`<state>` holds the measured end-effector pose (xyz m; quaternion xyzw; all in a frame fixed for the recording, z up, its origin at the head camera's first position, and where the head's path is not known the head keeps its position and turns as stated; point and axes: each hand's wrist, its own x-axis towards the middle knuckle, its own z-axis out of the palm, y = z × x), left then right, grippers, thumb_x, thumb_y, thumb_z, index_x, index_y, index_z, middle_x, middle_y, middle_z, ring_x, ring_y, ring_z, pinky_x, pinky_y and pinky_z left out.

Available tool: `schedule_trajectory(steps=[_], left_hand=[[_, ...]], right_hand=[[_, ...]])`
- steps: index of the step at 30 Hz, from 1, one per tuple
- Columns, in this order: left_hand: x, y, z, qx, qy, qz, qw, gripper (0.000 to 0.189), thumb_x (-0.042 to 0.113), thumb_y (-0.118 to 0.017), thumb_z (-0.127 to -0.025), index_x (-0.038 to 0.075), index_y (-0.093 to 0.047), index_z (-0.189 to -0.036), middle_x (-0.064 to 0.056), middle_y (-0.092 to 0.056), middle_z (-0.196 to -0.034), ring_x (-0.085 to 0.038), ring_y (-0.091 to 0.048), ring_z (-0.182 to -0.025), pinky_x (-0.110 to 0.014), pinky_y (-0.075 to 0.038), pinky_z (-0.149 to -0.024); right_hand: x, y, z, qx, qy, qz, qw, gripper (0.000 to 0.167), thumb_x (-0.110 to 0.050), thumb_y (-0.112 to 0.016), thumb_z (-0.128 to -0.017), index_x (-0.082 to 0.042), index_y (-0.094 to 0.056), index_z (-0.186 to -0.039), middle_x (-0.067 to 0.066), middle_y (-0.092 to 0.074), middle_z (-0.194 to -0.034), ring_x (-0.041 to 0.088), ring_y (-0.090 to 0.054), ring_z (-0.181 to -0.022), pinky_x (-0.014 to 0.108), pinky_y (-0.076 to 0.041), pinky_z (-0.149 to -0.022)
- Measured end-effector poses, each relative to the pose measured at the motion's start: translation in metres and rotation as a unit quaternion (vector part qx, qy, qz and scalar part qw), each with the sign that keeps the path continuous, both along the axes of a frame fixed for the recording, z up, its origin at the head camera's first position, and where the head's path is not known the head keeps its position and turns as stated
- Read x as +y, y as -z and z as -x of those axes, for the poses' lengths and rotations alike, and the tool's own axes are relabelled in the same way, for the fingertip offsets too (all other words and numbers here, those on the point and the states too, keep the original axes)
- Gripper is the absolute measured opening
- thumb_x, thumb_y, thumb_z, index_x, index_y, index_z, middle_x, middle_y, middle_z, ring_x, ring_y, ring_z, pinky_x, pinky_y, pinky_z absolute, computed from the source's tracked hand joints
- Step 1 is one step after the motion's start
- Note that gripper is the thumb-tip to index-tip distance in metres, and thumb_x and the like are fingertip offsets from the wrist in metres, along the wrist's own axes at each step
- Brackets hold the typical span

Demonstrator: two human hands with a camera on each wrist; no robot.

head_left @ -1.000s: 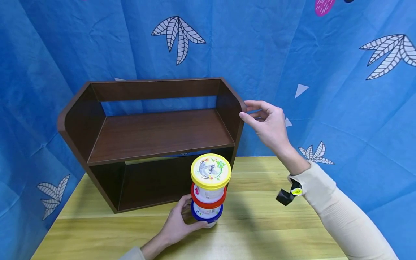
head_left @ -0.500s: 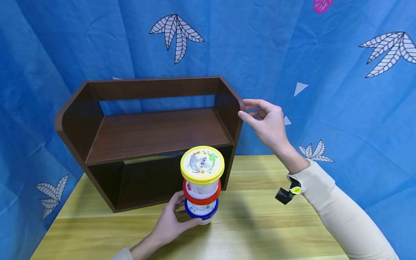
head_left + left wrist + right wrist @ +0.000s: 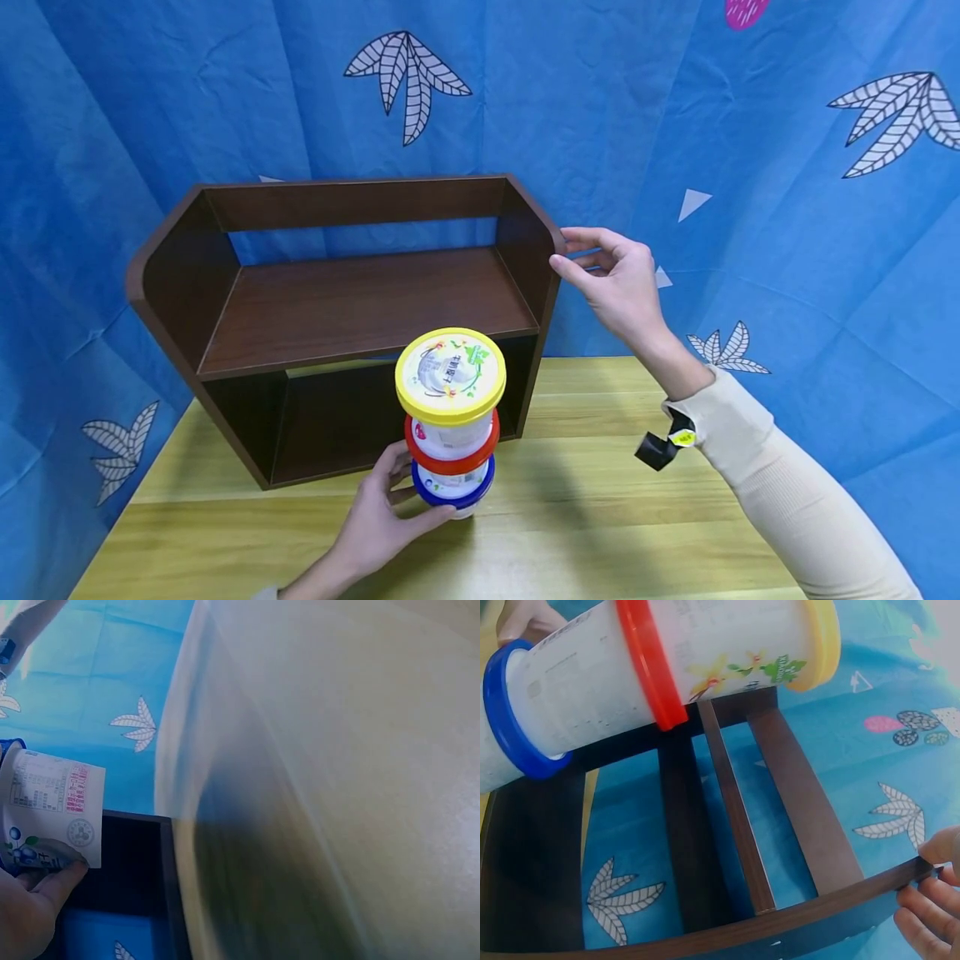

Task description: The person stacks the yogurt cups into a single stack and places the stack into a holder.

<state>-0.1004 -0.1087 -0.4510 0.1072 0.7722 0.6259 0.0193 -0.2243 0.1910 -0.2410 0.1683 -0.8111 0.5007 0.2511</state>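
Observation:
Three white tubs stand in a stack in front of the shelf. A yellow-lidded tub (image 3: pixel 450 375) is on top, a red-lidded tub (image 3: pixel 452 454) in the middle and a blue-lidded tub (image 3: pixel 453 487) at the bottom. My left hand (image 3: pixel 375 521) grips the bottom tub from the left, thumb at the front; the far fingers are partly hidden. In the left wrist view its label (image 3: pixel 56 787) shows. With my right hand (image 3: pixel 622 279) I pinch the upper right side panel of the dark brown shelf (image 3: pixel 375 304); the right wrist view shows thumb and fingers on either side of it.
The two-level shelf stands on a light wooden table (image 3: pixel 600 500). Behind it hangs a blue curtain (image 3: pixel 585 108) with leaf prints. A black wrist camera (image 3: pixel 656 450) hangs from the right sleeve. The tub stack stands before the lower compartment's right part.
My left hand has carried the tub stack leftward, and the yellow lid looks larger and higher in the head view. The right hand has kept its place on the shelf.

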Motion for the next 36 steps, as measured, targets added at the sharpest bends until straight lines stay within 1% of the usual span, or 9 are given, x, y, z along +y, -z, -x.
schedule_trajectory(steps=[5,13,20,25,29,32,36], left_hand=[[-0.002,-0.008,-0.001,0.004,-0.003,0.010,0.9999,0.079,0.020,-0.095,-0.078,0.019,-0.051,-0.143,-0.007,-0.065,-0.137,-0.032,-0.065,-0.127,-0.038,-0.066,-0.094],[-0.002,-0.017,-0.003,-0.006,0.001,0.018,0.9998,0.078,0.022,-0.095,-0.079,0.021,-0.051,-0.144,-0.005,-0.065,-0.137,-0.030,-0.064,-0.127,-0.038,-0.066,-0.094],[-0.001,-0.028,-0.004,0.007,0.008,0.019,0.9998,0.077,0.025,-0.094,-0.080,0.023,-0.050,-0.143,-0.002,-0.064,-0.137,-0.029,-0.063,-0.127,-0.041,-0.066,-0.094],[0.000,-0.038,-0.006,0.029,0.014,0.018,0.9993,0.076,0.025,-0.093,-0.081,0.023,-0.049,-0.143,-0.003,-0.065,-0.137,-0.031,-0.066,-0.126,-0.039,-0.067,-0.093],[0.001,-0.047,-0.006,0.057,0.017,0.020,0.9980,0.075,0.024,-0.093,-0.082,0.022,-0.049,-0.142,-0.003,-0.066,-0.136,-0.032,-0.068,-0.124,-0.038,-0.067,-0.091],[0.001,-0.052,-0.006,0.079,0.018,0.018,0.9966,0.074,0.023,-0.093,-0.082,0.020,-0.050,-0.142,-0.004,-0.067,-0.135,-0.030,-0.070,-0.120,-0.038,-0.067,-0.089],[0.001,-0.059,-0.005,0.104,0.018,0.017,0.9943,0.073,0.021,-0.093,-0.082,0.019,-0.051,-0.141,-0.004,-0.069,-0.132,-0.024,-0.072,-0.114,-0.036,-0.067,-0.087]], right_hand=[[0.000,0.000,0.000,-0.001,0.000,0.002,1.0000,0.036,-0.015,-0.079,-0.095,-0.005,-0.074,-0.129,0.018,-0.075,-0.114,-0.003,-0.070,-0.083,0.011,-0.056,-0.077],[-0.001,0.002,0.002,0.000,0.000,0.003,1.0000,0.036,-0.014,-0.079,-0.095,-0.005,-0.074,-0.129,0.017,-0.075,-0.113,-0.003,-0.070,-0.083,0.011,-0.057,-0.077],[-0.001,0.004,0.003,0.009,0.007,-0.003,0.9999,0.035,-0.014,-0.079,-0.095,-0.005,-0.074,-0.129,0.016,-0.075,-0.111,-0.004,-0.070,-0.083,0.012,-0.058,-0.078],[-0.001,0.004,0.003,0.015,0.010,-0.007,0.9998,0.036,-0.014,-0.079,-0.095,-0.004,-0.074,-0.129,0.015,-0.075,-0.111,-0.003,-0.070,-0.084,0.011,-0.058,-0.078],[0.000,0.005,0.004,0.015,0.010,-0.007,0.9998,0.035,-0.014,-0.079,-0.095,-0.004,-0.074,-0.129,0.015,-0.075,-0.112,-0.003,-0.070,-0.084,0.011,-0.058,-0.078],[0.000,0.005,0.004,0.015,0.011,-0.009,0.9998,0.035,-0.013,-0.079,-0.095,-0.004,-0.074,-0.129,0.016,-0.075,-0.112,-0.004,-0.070,-0.084,0.011,-0.058,-0.079],[0.000,0.005,0.004,0.014,0.013,-0.010,0.9998,0.035,-0.014,-0.079,-0.096,-0.004,-0.074,-0.129,0.017,-0.075,-0.113,-0.004,-0.070,-0.084,0.011,-0.058,-0.079]])
